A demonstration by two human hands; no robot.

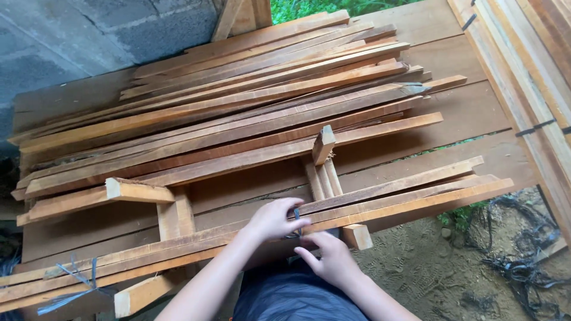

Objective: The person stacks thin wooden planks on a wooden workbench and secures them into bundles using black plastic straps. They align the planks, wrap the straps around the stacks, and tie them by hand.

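A bundle of thin wooden slats (380, 202) lies across the near edge of a plank table (476, 119), resting on short wood blocks (176, 217). The left hand (275, 219) presses on top of it, fingers curled together over a dark strap (297, 219). The right hand (332, 257) sits just below, fingers seemingly pinching that strap. Behind lies a bigger heap of slats (238, 101); a blue strap (71, 285) binds the bundle's far left end.

A large heap of loose wooden slats (238, 101) lies on a plank table (470, 113). Right of the heap, strapped boards (535, 77); below those, tangled black strapping (523, 267) on sandy ground.
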